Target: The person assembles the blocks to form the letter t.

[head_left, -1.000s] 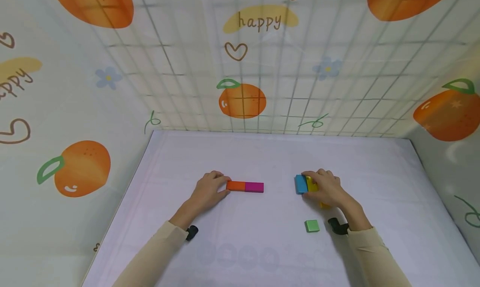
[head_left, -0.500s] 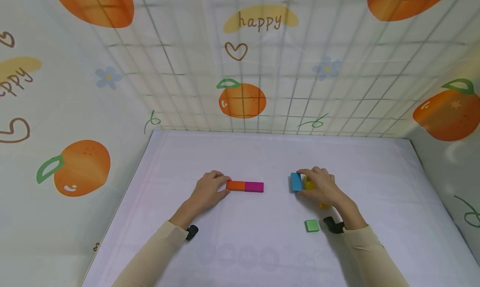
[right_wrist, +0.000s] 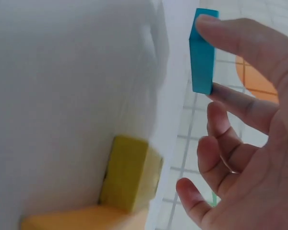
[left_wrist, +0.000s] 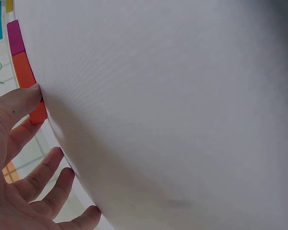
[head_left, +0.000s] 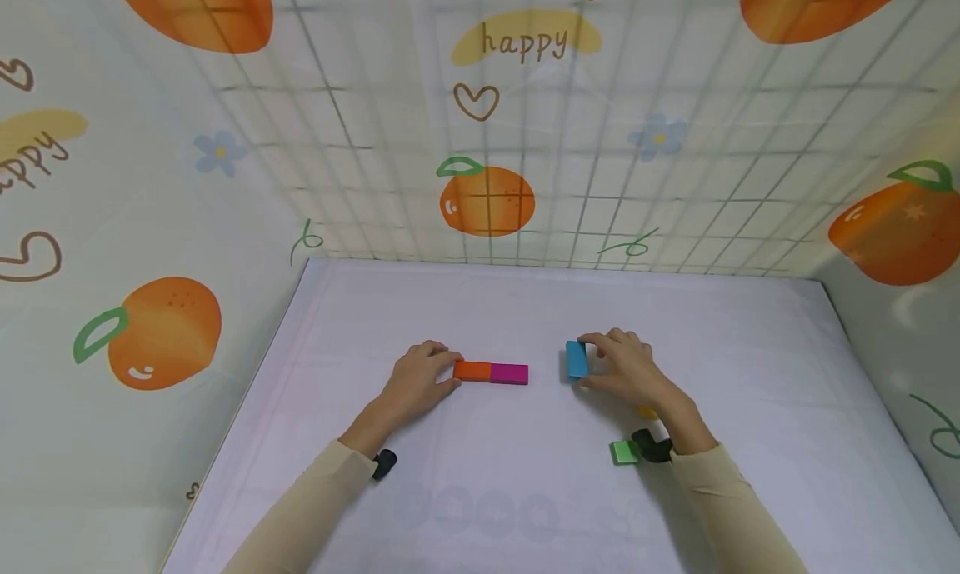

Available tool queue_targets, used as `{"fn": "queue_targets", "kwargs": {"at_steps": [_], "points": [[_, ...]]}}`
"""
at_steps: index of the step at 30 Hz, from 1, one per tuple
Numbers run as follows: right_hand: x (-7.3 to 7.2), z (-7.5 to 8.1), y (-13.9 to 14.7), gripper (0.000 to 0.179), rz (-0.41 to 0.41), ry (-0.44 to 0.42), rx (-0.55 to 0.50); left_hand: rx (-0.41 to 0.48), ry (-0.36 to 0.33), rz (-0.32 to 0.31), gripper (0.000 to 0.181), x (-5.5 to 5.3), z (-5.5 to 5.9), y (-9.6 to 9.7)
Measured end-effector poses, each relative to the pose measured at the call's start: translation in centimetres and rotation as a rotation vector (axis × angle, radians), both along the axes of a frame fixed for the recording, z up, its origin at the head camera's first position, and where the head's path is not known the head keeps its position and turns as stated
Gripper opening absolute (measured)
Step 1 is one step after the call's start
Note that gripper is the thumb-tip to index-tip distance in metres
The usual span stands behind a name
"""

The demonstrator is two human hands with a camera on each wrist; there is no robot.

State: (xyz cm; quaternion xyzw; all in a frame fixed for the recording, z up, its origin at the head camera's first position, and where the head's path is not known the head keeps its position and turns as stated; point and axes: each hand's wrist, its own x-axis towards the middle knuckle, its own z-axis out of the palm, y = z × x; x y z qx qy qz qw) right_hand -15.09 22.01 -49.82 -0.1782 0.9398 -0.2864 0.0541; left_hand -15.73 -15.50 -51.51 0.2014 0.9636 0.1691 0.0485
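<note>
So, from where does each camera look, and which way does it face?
Head: worn on the head, facing forward and down over the table; the left hand, right hand and both sleeves show.
Left wrist: on that wrist, facing the left hand, which pinches the orange block.
Right wrist: on that wrist, facing the right hand, which pinches the blue block.
Shared: head and left wrist both show the orange block, magenta block and blue block.

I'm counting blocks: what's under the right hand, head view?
An amber block peeks out, mostly covered; the right wrist view also shows a yellow block, hidden from above.
</note>
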Motion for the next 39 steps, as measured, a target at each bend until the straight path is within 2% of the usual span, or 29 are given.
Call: {"fn": "queue_targets", "kwargs": {"at_steps": [21,29,39], "points": [[-1.7,0.8,-3.9,0.064,0.039,0.042,0.019,0.030,0.006,-0.003,0.039,0.2,-0.1,0.1],[-2.3,1.0,-5.2,0.065,0.024,0.020,0.021,0.039,0.034,-0.013,0.038,0.3,0.0,0.0],[-3.1,1.0,-7.1,0.065,0.014,0.021,0.028,0.043,0.017,-0.006,0.039,0.3,0.3,0.1]]}}
